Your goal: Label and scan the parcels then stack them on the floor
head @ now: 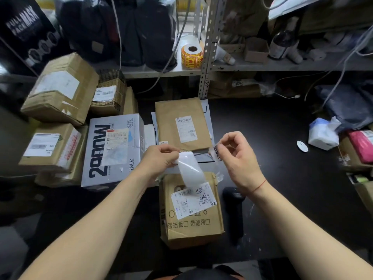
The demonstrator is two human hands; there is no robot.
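Just beneath the hands [159,159] [239,158] and their label [190,170], the parcel [191,225].

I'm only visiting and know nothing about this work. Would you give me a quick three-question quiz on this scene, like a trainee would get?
1. True or false: the left hand holds a curled white strip while the right hand pinches a small sticker.
2. Pick one. The black scanner lies: A) in the left hand; B) beside the cardboard box, on its right; C) on top of the cardboard box.
3. Fill in: the roll of stickers on the shelf is mostly ____ in colour.

Key: 1 true; 2 B; 3 yellow.
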